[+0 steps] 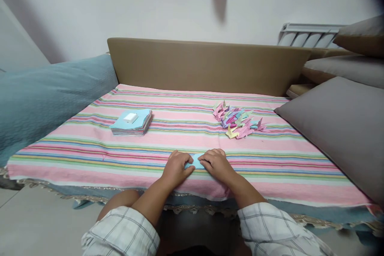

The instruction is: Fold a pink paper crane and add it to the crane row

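A small light-blue piece of folded paper lies on the striped cloth in front of me. My left hand grips its left end between thumb and fingers. On the other end, the curled fingers of my right hand press the paper against the cloth. The middle of the paper shows between the hands; its ends are hidden under the fingers. Beyond my right hand is a pile of folded paper cranes in pink, purple, yellow, green and blue.
A stack of square coloured paper sits to the left, with a small white block on top. The striped cloth covers the seat. Grey cushions line the right side, a blue-covered armrest the left, and a brown backrest the rear.
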Demonstrator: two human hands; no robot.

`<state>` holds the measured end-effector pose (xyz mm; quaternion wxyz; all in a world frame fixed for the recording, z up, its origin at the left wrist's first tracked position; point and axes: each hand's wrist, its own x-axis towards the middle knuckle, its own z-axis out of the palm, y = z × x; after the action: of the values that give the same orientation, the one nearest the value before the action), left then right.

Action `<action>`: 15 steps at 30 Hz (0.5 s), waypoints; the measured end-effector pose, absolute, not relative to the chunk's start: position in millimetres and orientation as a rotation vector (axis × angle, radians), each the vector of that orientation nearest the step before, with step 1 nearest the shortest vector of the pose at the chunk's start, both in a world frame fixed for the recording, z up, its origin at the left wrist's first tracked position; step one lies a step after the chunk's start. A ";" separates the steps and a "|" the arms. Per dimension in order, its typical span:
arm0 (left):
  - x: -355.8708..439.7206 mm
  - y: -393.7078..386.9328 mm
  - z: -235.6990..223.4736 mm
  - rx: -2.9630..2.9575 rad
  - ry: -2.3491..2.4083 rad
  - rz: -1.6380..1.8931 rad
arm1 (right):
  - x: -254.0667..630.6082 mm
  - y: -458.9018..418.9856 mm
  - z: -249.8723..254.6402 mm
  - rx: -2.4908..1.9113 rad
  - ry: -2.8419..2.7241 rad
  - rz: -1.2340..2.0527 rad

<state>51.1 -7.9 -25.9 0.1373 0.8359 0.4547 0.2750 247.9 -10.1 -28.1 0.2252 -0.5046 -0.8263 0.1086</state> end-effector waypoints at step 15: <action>33.5 -11.7 -13.6 2.416 1.294 0.587 | 245.5 -12.2 -29.7 -1.427 -2.175 0.376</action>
<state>33.5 -11.7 -13.6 0.1685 0.8497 0.4550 0.2064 245.5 -12.2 -29.7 0.2539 -0.5251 -0.8004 0.1384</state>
